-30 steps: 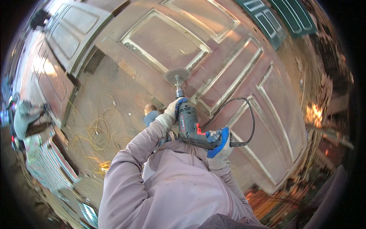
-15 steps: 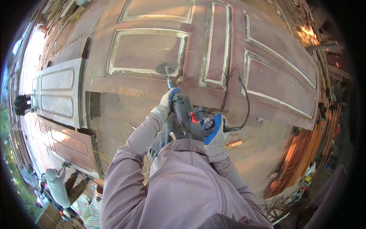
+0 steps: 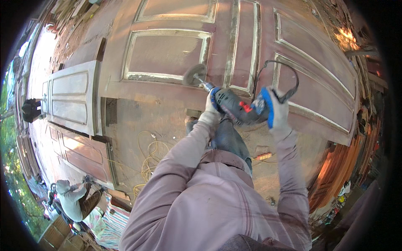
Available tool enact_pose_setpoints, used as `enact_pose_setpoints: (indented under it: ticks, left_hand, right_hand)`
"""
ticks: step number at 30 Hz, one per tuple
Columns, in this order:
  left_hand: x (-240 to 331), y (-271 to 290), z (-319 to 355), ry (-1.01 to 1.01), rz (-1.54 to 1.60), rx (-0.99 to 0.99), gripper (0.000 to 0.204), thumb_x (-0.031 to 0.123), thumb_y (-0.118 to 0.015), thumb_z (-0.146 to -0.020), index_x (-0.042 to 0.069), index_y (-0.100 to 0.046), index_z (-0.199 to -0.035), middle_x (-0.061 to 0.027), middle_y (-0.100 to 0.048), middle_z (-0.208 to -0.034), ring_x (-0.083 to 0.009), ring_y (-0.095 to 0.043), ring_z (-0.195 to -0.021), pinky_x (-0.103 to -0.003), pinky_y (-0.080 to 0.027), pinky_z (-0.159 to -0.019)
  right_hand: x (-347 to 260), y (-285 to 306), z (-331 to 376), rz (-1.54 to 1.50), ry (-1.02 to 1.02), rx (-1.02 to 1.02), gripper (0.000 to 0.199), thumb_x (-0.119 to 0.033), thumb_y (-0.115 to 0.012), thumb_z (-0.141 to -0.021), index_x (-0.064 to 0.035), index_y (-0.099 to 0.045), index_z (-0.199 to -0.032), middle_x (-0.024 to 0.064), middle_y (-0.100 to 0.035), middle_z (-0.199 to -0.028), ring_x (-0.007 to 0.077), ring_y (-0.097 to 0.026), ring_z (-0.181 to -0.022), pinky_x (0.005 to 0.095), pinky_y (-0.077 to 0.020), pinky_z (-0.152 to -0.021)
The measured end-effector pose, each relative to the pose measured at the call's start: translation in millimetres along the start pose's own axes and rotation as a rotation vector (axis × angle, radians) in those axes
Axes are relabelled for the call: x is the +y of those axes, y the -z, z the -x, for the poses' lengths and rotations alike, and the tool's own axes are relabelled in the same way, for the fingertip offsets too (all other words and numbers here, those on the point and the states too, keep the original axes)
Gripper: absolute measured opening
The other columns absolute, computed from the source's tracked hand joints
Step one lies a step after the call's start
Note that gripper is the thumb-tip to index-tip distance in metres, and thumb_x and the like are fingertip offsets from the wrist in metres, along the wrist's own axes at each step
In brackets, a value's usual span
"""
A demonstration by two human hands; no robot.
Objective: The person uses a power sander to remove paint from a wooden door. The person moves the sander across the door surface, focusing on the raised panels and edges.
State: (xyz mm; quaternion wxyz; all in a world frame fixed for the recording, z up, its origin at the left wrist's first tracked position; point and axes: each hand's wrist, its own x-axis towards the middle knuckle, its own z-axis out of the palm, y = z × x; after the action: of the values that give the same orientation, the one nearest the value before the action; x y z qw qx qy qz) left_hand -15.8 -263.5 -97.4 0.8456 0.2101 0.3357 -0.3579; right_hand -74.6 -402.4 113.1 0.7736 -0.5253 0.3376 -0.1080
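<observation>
In the head view, the left hand (image 3: 212, 103) wraps the front of a corded drill (image 3: 233, 104) at the wearer's twelve o'clock; the right hand (image 3: 279, 112) grips its rear handle. The sanding disc (image 3: 194, 75), at the drill's ten o'clock, overlaps the panelled door's (image 3: 159, 89) moulding; I can't tell whether they touch. I'd sand with light, even pressure, keeping the power cord (image 3: 295, 79) clear. Half a second ago the drill pointed nearer eleven; the right hand has swung toward three.
</observation>
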Motion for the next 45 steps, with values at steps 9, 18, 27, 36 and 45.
enact_pose_setpoints:
  ticks: [9,18,27,36,45]
  left_hand:
    - [-32,-69,-32,-0.193,0.329,-0.113,0.028,0.036,-0.050,-0.081,0.013,-0.062,-0.090,-0.0055,-0.066,-0.086,-0.0260,-0.062,-0.081,-0.041,-0.049,-0.079]
    - [-40,-114,-47,-0.395,0.443,-0.151,0.029,0.035,-0.049,-0.082,0.011,-0.062,-0.092,-0.0053,-0.066,-0.088,-0.0247,-0.063,-0.082,-0.040,-0.050,-0.081]
    - [-51,-102,-83,-0.475,0.333,0.012,0.028,0.036,-0.049,-0.083,0.013,-0.060,-0.092,-0.0050,-0.064,-0.085,-0.0247,-0.062,-0.077,-0.040,-0.050,-0.076]
    - [-1,-139,-143,-0.404,-0.070,0.175,0.036,0.037,-0.067,-0.074,0.005,-0.063,-0.090,-0.0066,-0.062,-0.075,-0.0200,-0.060,-0.064,-0.034,-0.051,-0.062]
    - [-35,-85,-100,-0.299,0.032,0.110,0.029,0.035,-0.059,-0.083,0.007,-0.062,-0.093,-0.0070,-0.064,-0.083,-0.0216,-0.061,-0.074,-0.037,-0.050,-0.070]
  right_hand:
    - [-63,8,-138,0.210,-0.149,-0.572,0.018,-0.019,-0.059,-0.087,-0.0032,-0.057,-0.080,0.0034,-0.054,-0.064,0.0125,-0.052,-0.051,0.0294,-0.0483,-0.052]
    - [-79,0,-225,0.306,-0.288,-0.822,0.014,-0.021,-0.057,-0.089,-0.0075,-0.054,-0.083,0.0025,-0.054,-0.068,0.0135,-0.055,-0.056,0.0319,-0.0500,-0.054]
    - [-50,44,-260,0.058,-0.361,-0.761,0.014,-0.018,-0.054,-0.090,-0.0058,-0.053,-0.082,0.0033,-0.049,-0.061,0.0145,-0.048,-0.050,0.0326,-0.0459,-0.053]
    - [-16,105,-296,-0.254,-0.148,-0.415,0.016,-0.019,-0.057,-0.088,-0.0039,-0.057,-0.085,0.0071,-0.055,-0.071,0.0204,-0.057,-0.059,0.0405,-0.0524,-0.060]
    - [-2,117,-216,-0.120,-0.165,-0.306,0.018,-0.020,-0.051,-0.091,-0.0045,-0.053,-0.081,0.0062,-0.054,-0.067,0.0203,-0.056,-0.060,0.0383,-0.0499,-0.061]
